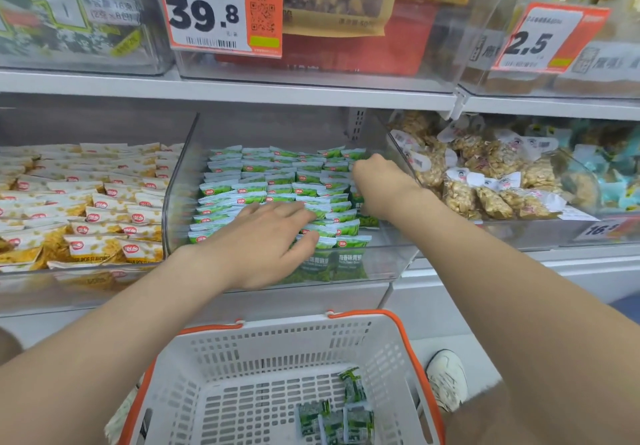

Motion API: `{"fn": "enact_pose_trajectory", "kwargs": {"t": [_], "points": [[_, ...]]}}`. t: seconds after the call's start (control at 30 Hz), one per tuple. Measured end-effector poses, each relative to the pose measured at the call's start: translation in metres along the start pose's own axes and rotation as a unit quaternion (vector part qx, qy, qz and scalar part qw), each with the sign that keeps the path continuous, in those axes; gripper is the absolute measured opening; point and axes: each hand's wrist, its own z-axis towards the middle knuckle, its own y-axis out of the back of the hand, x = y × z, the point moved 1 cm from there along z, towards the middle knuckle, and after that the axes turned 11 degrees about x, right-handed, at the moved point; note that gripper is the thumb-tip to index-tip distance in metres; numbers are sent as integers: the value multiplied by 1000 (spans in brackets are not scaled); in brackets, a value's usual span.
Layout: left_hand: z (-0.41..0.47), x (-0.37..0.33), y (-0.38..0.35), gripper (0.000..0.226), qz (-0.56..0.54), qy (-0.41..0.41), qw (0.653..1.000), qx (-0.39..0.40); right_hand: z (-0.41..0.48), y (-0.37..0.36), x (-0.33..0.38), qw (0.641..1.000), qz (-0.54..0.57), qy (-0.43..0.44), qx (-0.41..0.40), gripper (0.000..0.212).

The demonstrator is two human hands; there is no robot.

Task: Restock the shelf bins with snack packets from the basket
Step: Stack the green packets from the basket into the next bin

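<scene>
Green snack packets point(277, 181) lie in neat rows in a clear bin point(180, 174) on a white shop shelf point(207, 89). At 9 o'clock from this bin are yellow packets point(86, 209). At 3 o'clock from it are bags of nuts point(485, 181). Up at 12 o'clock hang two orange price tags, one that says 39.8 point(207, 11) and one that says 2.5 point(540, 39).

The left hand point(263, 247) lies flat on the front rows of green packets, with its fingers straight and pointing to 2 o'clock. The right hand point(377, 184) is at 2 o'clock from the left hand, by the right wall of the bin. It is curled down and grips a few green packets, which stick out under it.

At 6 o'clock, below the shelf, sits one white basket point(242, 358) with an orange rim. About four green packets point(336, 417) are left on its floor, near the right corner. One white shoe point(446, 378) shows at 3 o'clock from the basket.
</scene>
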Motion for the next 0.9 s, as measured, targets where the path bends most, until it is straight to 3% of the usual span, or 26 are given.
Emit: {"fn": "enact_pose_trajectory", "kwargs": {"t": [0.1, 0.23, 0.3, 0.37, 0.43, 0.5, 0.57, 0.63, 0.77, 0.9], "points": [[-1, -4, 2, 63, 5, -35, 999, -32, -19, 3, -9, 996, 58, 11, -68, 24], [-9, -26, 12, 25, -3, -101, 977, -189, -77, 18, 2, 988, 104, 40, -108, 15], [-22, -45, 11, 19, -35, -98, 956, -276, -110, 22, 10, 994, 85, 49, -55, 25], [-34, -62, 3, 30, -41, -73, 946, -314, -136, 12, 16, 994, 70, 66, 59, 30], [-38, -74, -16, 39, -12, -62, 964, -256, -153, -16, 20, 977, 26, 101, 187, 32], [-31, -81, -43, 38, 35, -48, 992, -109, -159, -54, 19, 954, -9, 121, 274, 36], [-18, -85, -75, 30, 39, -40, 998, 30, -159, -89, 18, 937, -29, 123, 325, 39], [-4, -89, -112, 22, 25, -38, 990, 131, -158, -116, 21, 926, -44, 143, 346, 31], [19, -95, -198, 19, 27, -19, 967, 253, -154, -148, 26, 923, -81, 175, 333, 2], [30, -96, -283, 17, -11, 31, 942, 335, -145, -170, 29, 926, -92, 191, 312, 14]]}}
